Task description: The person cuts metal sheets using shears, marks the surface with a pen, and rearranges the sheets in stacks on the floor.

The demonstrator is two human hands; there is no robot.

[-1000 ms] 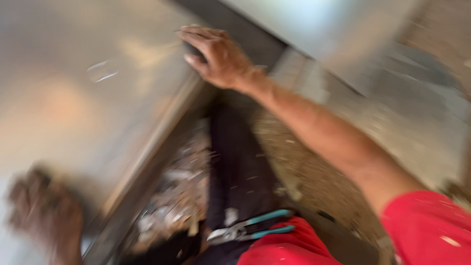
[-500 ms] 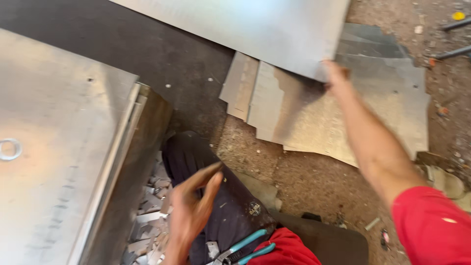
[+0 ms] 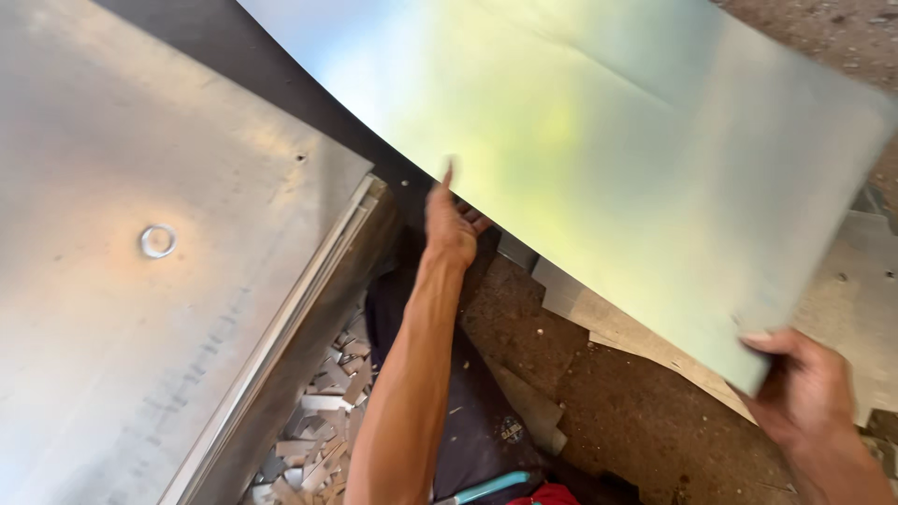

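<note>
Both hands hold the large metal sheet (image 3: 608,159) filling the upper right: left hand (image 3: 452,224) fingers clamped on its lower edge, right hand (image 3: 804,383) pinching its near corner.

Left hand (image 3: 456,224) raised at the end of a bare, nearly straight forearm, fingers curled in a grip, one fingertip pointing up, right hand (image 3: 806,385) low at the right edge, thumb on top, fingers pinched shut, wrist bent inward
</note>
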